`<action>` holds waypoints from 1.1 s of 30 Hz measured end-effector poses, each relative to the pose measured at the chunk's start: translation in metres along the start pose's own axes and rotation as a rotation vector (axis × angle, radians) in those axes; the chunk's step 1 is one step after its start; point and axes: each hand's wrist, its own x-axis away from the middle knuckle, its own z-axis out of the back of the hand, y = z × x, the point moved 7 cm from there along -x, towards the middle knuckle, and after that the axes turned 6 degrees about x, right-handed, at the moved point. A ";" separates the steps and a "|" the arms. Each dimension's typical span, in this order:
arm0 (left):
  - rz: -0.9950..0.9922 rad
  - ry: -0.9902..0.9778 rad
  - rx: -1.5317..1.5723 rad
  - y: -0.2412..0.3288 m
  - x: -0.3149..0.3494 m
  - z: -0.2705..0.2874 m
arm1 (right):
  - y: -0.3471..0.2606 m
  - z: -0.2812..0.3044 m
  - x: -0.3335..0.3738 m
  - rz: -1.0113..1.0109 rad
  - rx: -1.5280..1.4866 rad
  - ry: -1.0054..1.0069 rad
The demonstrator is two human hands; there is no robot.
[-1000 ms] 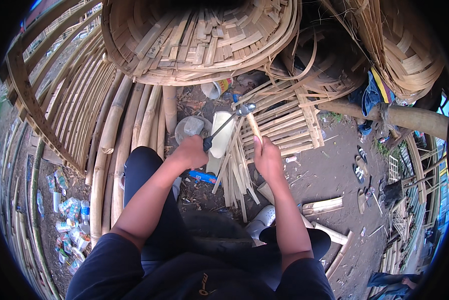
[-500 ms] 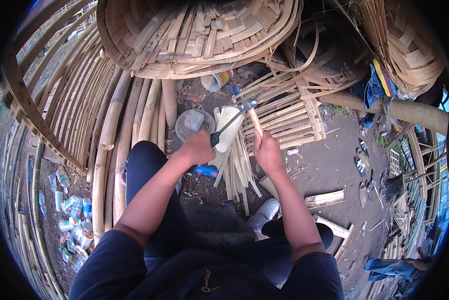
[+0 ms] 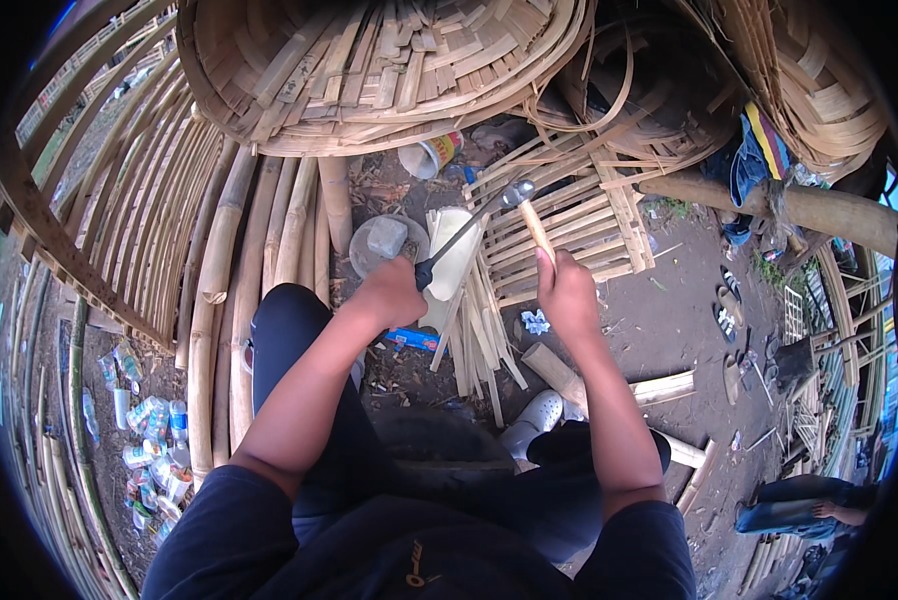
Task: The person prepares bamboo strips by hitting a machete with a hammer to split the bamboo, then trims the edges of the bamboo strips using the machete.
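Observation:
My left hand (image 3: 391, 293) is closed round the black handle of a long, thin metal tool (image 3: 461, 234); its exact kind is unclear. The shaft points up and right, its tip close to the hammer's head. Gripped in my right hand (image 3: 569, 300) is a hammer (image 3: 537, 226) with a pale wooden handle and a shiny metal head. From this view I cannot tell whether the two tools touch. Beneath them lie a pale flat piece (image 3: 455, 252) and several split bamboo strips (image 3: 477, 335). A shallow grey dish (image 3: 356, 262) holding a whitish block (image 3: 387, 237) sits beyond my left hand.
Large woven bamboo baskets (image 3: 369, 120) stand at the far side. A slatted bamboo panel (image 3: 579, 235) lies to the right. Bamboo poles (image 3: 231, 235) and plastic litter (image 3: 154, 425) are at left. Sandals (image 3: 729, 300) and a person's leg (image 3: 784, 515) show at far right.
My right hand has shifted right, and the hammer with it; its head has moved slightly up and right. My left hand stays nearly in place. A crumpled blue-and-white wrapper has come into sight.

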 end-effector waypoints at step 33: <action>0.071 -0.046 -0.118 0.026 0.000 0.007 | 0.011 -0.018 -0.014 0.045 0.044 -0.212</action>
